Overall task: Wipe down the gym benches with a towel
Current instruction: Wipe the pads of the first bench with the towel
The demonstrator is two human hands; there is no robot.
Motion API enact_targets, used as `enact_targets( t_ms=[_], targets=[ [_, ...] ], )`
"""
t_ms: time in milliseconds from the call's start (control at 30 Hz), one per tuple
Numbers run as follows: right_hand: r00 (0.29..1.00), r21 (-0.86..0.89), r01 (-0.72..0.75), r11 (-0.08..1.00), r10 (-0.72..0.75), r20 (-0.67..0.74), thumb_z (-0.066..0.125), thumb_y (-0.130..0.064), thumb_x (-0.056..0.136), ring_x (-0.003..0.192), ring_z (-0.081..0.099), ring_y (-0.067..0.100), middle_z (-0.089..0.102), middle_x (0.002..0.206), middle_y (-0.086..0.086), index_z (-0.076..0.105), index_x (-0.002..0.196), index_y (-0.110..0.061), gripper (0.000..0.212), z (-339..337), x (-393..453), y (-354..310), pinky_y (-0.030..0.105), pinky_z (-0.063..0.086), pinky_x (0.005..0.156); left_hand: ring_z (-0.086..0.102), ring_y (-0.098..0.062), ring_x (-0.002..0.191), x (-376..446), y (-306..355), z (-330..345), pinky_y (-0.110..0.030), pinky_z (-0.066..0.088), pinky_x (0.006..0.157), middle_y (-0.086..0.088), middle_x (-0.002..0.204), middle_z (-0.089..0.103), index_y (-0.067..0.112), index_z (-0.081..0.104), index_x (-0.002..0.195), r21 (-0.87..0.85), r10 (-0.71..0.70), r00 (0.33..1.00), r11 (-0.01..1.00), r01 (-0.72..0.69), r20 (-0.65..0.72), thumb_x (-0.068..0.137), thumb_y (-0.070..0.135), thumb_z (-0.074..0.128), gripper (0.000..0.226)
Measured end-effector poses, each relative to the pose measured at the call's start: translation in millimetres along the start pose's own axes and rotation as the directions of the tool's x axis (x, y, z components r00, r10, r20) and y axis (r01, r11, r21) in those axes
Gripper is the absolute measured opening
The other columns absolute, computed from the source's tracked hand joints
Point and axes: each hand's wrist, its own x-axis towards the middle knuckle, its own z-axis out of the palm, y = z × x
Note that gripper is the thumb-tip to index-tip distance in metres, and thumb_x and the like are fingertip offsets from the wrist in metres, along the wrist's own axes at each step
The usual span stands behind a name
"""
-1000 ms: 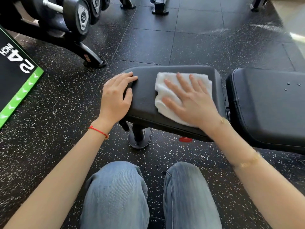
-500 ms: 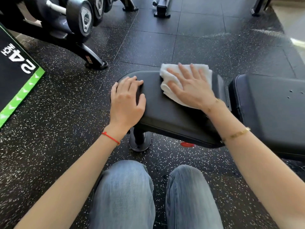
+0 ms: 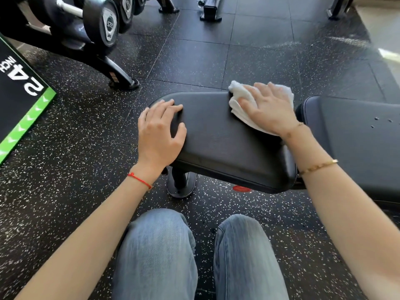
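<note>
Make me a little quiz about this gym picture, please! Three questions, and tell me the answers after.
1. True or false: the white towel lies on the floor.
2. Which hand presses on the towel? A) left hand B) right hand C) both
3. Fill in the blank: the left hand rests on the end of the black seat pad and wears a ____ string bracelet at the wrist.

Key
1. False. It lies on the far corner of the seat pad, under the right hand.
2. B. The fingers are spread flat on it.
3. Red.
</note>
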Motion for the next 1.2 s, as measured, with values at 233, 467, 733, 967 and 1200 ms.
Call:
enact_targets(
  t_ms=[233,467,733,967,1200],
  targets=[
    [0.991,-0.008,0.111,0.994,-0.111,-0.07,0.018,-0.065,0.096,0.152,-0.007,0.027,0.002,0.166,-0.003,0.012,0.152,-0.052,0.059,16,-83,1,0.044,-0.01,0.121,0.039,-0.017,0.14,-1,0,1,-0.046,0.02,0.121,0.002,0.145,0.052,0.021,0.059,0.131,0.001,-0.002,1.0,1.0,0.002,0.004,0.089,0.034,0.049,0.045],
    [0.999,-0.038,0.046,0.998,-0.045,0.015,0.022,-0.061,0.099,0.152,-0.007,0.03,0.005,0.167,-0.001,0.013,0.155,-0.044,0.059,7,-5,-10,0.046,-0.009,0.121,0.039,-0.018,0.14,-1,3,3,-0.046,0.019,0.121,0.001,0.144,0.052,0.02,0.059,0.13,0.01,-0.016,1.0,1.0,0.016,-0.012,0.088,0.033,0.05,0.045],
    [0.953,-0.075,0.302,0.95,-0.3,0.03,0.018,-0.061,0.099,0.152,-0.008,0.031,0.002,0.167,-0.005,0.008,0.154,-0.048,0.057,21,-32,-57,0.049,-0.01,0.121,0.039,-0.015,0.141,-2,1,2,-0.042,0.017,0.122,0.003,0.145,0.052,0.021,0.059,0.131,-0.001,-0.021,1.0,1.0,0.021,-0.011,0.089,0.032,0.051,0.044],
    [0.987,-0.048,0.161,0.986,-0.16,0.009,0.018,-0.06,0.1,0.153,-0.007,0.028,0.002,0.167,-0.005,0.01,0.155,-0.046,0.057,11,-31,-21,0.044,-0.009,0.122,0.037,-0.015,0.142,-2,-1,5,-0.042,0.015,0.123,0.003,0.146,0.051,0.021,0.059,0.131,-0.011,-0.025,1.0,1.0,0.025,-0.017,0.09,0.031,0.05,0.044],
    [0.974,-0.057,0.224,0.973,-0.221,0.059,0.019,-0.057,0.102,0.152,-0.008,0.034,0.002,0.167,-0.005,0.008,0.155,-0.044,0.056,16,-7,-70,0.051,-0.01,0.121,0.041,-0.014,0.14,-1,-2,4,-0.043,0.02,0.121,0.004,0.144,0.054,0.022,0.062,0.129,-0.034,-0.029,0.999,0.999,0.028,-0.035,0.088,0.03,0.049,0.043]
  ],
)
